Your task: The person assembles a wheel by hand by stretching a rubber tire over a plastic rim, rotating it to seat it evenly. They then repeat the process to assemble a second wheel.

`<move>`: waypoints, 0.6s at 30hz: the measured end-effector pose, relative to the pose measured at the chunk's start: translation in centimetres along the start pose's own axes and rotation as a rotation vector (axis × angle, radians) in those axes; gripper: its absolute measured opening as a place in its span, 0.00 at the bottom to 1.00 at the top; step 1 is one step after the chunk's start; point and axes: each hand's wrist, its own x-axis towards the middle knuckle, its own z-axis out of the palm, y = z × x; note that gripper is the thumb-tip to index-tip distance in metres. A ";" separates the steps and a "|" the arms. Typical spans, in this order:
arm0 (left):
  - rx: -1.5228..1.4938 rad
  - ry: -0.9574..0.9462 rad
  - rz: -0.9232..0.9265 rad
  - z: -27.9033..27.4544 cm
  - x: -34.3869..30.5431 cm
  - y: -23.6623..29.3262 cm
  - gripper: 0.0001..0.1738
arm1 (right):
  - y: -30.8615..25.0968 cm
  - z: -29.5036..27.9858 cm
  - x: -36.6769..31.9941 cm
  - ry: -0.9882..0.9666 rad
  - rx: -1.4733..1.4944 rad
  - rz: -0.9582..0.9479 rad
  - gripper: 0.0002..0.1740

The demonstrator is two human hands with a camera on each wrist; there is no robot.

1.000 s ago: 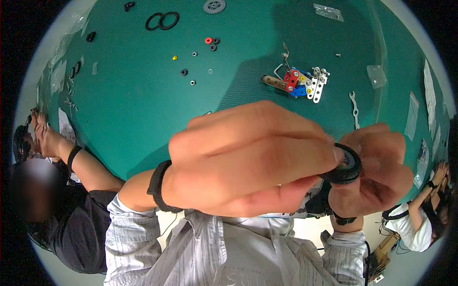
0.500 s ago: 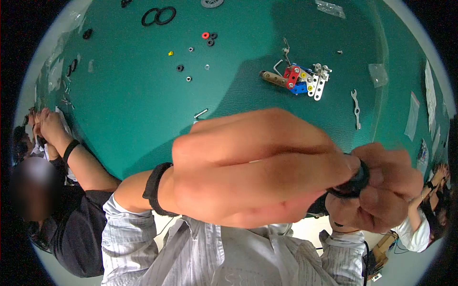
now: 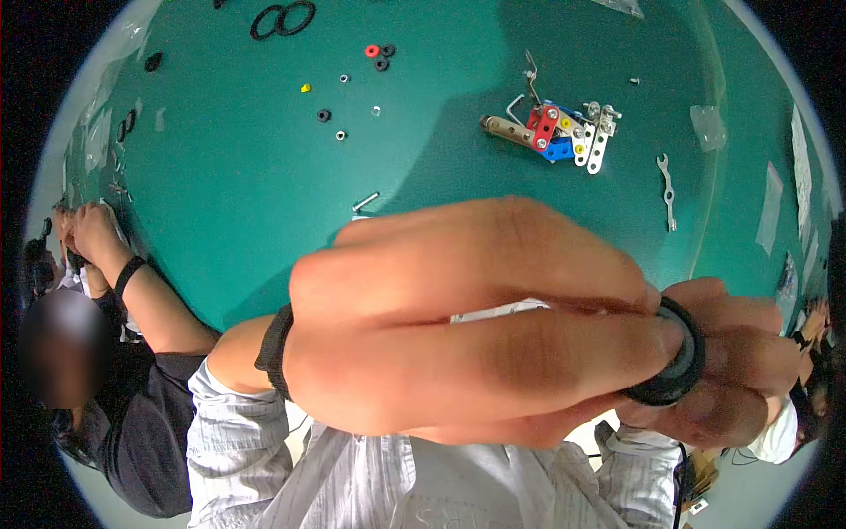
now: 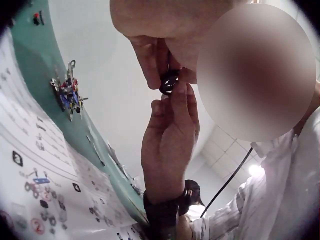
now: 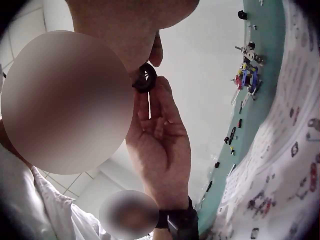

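Between both hands, raised above the table, is a small black tyre with a grey hub [image 3: 677, 360]. My left hand [image 3: 467, 326] pinches its left side with thumb and fingers. On its other side, the curled fingers of my right hand [image 3: 745, 361] hold it. In the left wrist view the black wheel [image 4: 170, 82] shows a spoked face between the fingertips. The right wrist view has the wheel [image 5: 146, 79] at the fingertips too. The palm side of my left hand in the head view is hidden.
On the green table [image 3: 220, 176] lie a metal-and-plastic assembly [image 3: 555, 134], a wrench [image 3: 668, 192], a bolt [image 3: 366, 202], two black rings [image 3: 282, 19] and several small parts. Printed sheets [image 4: 40, 165] lie at the near edge. Another person [image 3: 132, 423] sits at left.
Both hands and the wheel have shifted right and lower in the head view, while the table items have slid upward. The bolt beyond my left hand has come into fuller view.
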 end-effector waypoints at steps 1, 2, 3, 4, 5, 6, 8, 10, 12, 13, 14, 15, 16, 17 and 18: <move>-0.006 -0.009 0.000 -0.1 0.0 0.0 0.16 | 0.0 0.1 0.0 0.013 -0.006 0.012 0.27; -0.009 -0.017 0.000 -0.2 -0.1 0.0 0.16 | -0.1 0.2 -0.1 0.026 -0.011 0.025 0.28; -0.012 -0.023 0.000 -0.2 -0.1 -0.1 0.16 | -0.2 0.1 0.0 0.021 -0.009 0.051 0.28; -0.015 -0.030 0.001 -0.3 -0.1 -0.1 0.17 | -0.4 -0.1 0.0 0.009 -0.006 0.075 0.28; -0.017 -0.035 0.001 -0.3 -0.2 -0.1 0.17 | -0.5 -0.3 -0.1 -0.002 -0.003 0.098 0.28; -0.016 -0.036 0.002 -0.3 -0.2 -0.2 0.17 | -0.7 -1.0 -0.3 -0.022 0.001 0.119 0.28; -0.008 -0.034 0.006 -0.3 -0.2 -0.2 0.17 | -0.6 -1.3 -0.6 -0.031 0.007 0.116 0.29; -0.004 -0.027 -0.003 -0.2 -0.2 0.0 0.16 | -0.4 -1.2 -0.5 -0.032 0.006 0.091 0.29; -0.007 -0.022 -0.027 -0.3 -0.3 0.2 0.15 | -0.6 -1.1 -0.1 -0.077 -0.005 0.109 0.28; -0.008 -0.020 -0.041 -0.2 -0.3 0.3 0.14 | -0.8 -1.1 0.2 -0.110 -0.012 0.128 0.27; -0.008 -0.019 -0.055 -0.2 -0.4 0.5 0.14 | -1.0 -1.2 0.5 -0.123 0.020 0.186 0.26; -0.004 -0.026 -0.047 -0.2 -0.4 0.5 0.13 | -1.3 -1.3 0.9 -0.137 0.054 0.244 0.24; 0.000 -0.034 -0.039 -0.3 -0.4 0.5 0.13 | -1.3 -1.2 0.8 -0.120 0.051 0.231 0.23; 0.007 -0.050 -0.006 -0.4 -0.4 0.4 0.12 | -1.3 -1.2 0.8 -0.103 0.047 0.219 0.22; 0.007 -0.050 -0.005 -0.4 -0.4 0.3 0.12 | -1.1 -0.6 0.3 -0.056 0.008 0.134 0.21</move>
